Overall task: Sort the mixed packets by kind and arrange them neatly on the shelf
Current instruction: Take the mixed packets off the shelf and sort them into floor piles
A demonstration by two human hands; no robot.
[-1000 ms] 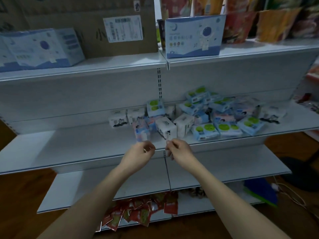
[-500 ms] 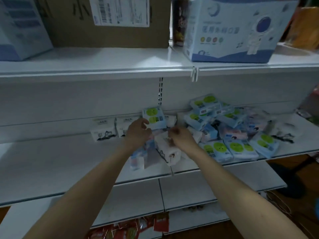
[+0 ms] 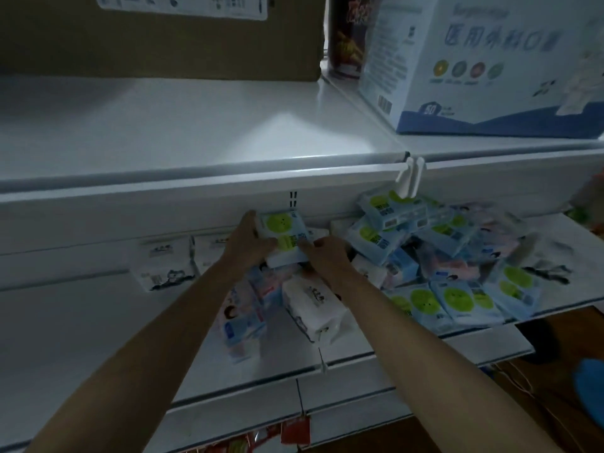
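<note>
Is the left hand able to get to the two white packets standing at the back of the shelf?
Probably yes. The left hand is beside the white packets, with bare shelf between them, but it holds the green-dot packet with the right hand.

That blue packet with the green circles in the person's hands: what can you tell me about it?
The blue packet is a flat, soft-looking plastic pack, light blue with two bright green circles and small print on its face. It is tilted, face toward the camera, above the pile on the middle shelf. The left hand grips its left edge, and the right hand holds its lower right corner. Its contents are not visible.
</note>
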